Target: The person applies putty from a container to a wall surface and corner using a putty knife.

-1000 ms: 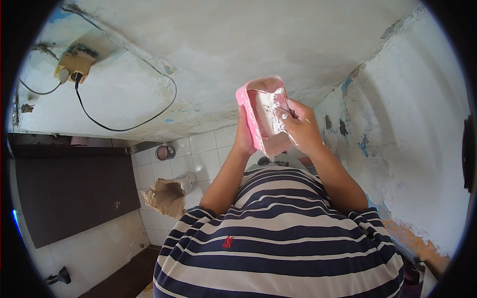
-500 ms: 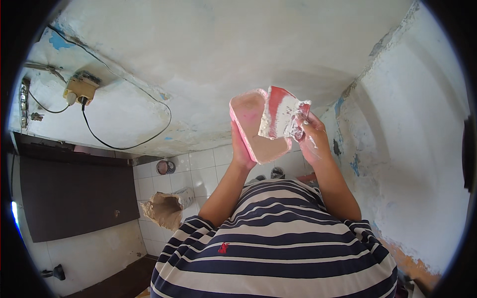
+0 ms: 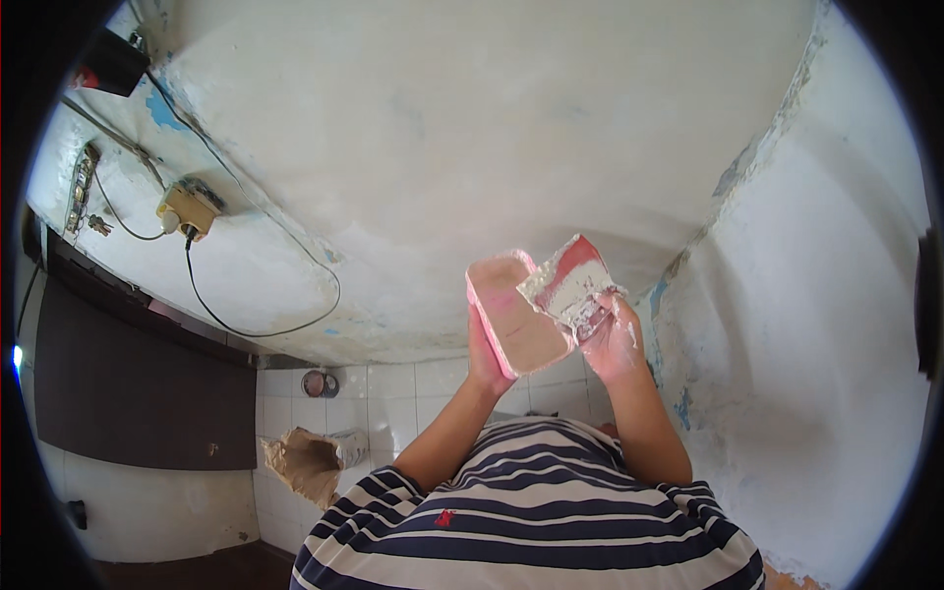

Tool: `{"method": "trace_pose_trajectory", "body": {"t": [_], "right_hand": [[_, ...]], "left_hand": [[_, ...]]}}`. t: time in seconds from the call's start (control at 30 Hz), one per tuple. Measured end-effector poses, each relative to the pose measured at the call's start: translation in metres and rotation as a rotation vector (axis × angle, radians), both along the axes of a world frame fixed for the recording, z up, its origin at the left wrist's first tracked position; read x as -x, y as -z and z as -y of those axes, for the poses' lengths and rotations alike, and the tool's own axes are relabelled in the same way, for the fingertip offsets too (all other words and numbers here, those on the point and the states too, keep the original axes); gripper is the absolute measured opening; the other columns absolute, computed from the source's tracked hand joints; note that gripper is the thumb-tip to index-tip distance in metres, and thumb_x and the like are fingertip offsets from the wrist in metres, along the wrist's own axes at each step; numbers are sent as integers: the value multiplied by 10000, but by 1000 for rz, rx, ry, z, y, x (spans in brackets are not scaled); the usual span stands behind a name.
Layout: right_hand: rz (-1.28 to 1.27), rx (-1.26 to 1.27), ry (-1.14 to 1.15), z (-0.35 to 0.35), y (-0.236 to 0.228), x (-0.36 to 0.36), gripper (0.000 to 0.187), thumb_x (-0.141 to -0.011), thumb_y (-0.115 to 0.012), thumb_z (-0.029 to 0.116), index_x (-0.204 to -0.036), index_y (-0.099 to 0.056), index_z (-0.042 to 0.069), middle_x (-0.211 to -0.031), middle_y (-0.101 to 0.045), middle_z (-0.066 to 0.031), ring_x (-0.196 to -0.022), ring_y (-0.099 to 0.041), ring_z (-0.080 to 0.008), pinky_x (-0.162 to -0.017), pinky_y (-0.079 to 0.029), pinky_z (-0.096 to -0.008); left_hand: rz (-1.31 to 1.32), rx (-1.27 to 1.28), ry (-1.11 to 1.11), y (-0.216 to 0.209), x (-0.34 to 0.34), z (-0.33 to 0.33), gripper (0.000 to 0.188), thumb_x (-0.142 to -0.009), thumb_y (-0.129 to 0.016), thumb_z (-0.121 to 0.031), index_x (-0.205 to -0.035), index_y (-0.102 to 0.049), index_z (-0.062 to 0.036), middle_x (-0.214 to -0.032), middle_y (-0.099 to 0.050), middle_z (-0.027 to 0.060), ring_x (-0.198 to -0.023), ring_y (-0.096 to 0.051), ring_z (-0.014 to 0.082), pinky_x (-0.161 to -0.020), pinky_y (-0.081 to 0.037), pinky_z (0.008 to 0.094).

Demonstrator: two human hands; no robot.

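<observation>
My left hand (image 3: 487, 361) is closed around the left side of a shallow, rectangular pink tub (image 3: 513, 317), its flat face beige with pink smears and its rim crusted white. In my right hand (image 3: 621, 344) is a red putty spreader (image 3: 578, 280) smeared with thick white putty. The spreader's wide edge points up and to the left, overlapping the tub's right side. Whether the two touch, I cannot tell. White putty also sticks to my right fingers and wrist.
A patchy plastered wall (image 3: 472, 147) stands ahead, and another wall (image 3: 777, 324) on the right. At left hang a socket box (image 3: 189, 209) with plugged-in cables and a dark panel (image 3: 138, 379). An open paper sack (image 3: 303, 464) and a small can (image 3: 317, 383) stand on the tiled floor (image 3: 393, 388).
Both hands, with the tub and spreader, now sit lower in the picture, and the whole view has shifted upward along the wall. The spreader has turned so its edge points more upward.
</observation>
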State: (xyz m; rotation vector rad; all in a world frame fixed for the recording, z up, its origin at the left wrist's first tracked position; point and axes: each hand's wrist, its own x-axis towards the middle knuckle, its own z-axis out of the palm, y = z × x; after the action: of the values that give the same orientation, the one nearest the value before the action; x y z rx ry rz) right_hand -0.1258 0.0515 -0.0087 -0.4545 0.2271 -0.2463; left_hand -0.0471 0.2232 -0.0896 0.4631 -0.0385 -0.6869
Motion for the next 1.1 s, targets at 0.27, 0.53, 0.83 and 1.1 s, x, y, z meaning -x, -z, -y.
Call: {"method": "trace_pose_trajectory", "body": {"t": [0.27,0.53,0.83,1.1], "right_hand": [[121,149,75,2,-25,-28,249,-1003,-555,121,-1234,-583,33,-1197,-674,-92,-1073,-682,-264,-864,-588,-444],[284,292,268,-18,-81,-58,260,-996,-579,121,-1236,-565,24,-1210,-656,-128,-1068,-676,-316,-844,-591,-504],[368,532,860,-56,-115,-122,233,-989,-592,55,-1194,-616,-53,-1220,-642,-123,-1060,-641,-227,-887,-546,-412],[314,1850,1587,-60,-178,-201,616,-735,-533,-103,-1348,-569,-57,-1432,-538,-246,-1343,-479,-490,-1132,-390,-544]], "left_hand": [[25,59,-8,-17,-3,-3,709,-1032,-291,-649,-1513,-392,-138,-1485,-503,89,-1335,-524,294,-1118,-443,487],[35,34,-16,-20,-21,-30,740,-1015,-247,-688,-1526,-380,-169,-1486,-500,81,-1328,-533,315,-1088,-464,531],[21,16,1,-13,-44,-80,726,-1017,-256,-683,-1521,-387,-178,-1473,-514,73,-1310,-548,308,-1077,-476,530],[30,17,-36,-7,-59,-135,710,-1023,-270,-665,-1524,-391,-176,-1475,-517,62,-1327,-536,298,-1098,-458,517]]}}
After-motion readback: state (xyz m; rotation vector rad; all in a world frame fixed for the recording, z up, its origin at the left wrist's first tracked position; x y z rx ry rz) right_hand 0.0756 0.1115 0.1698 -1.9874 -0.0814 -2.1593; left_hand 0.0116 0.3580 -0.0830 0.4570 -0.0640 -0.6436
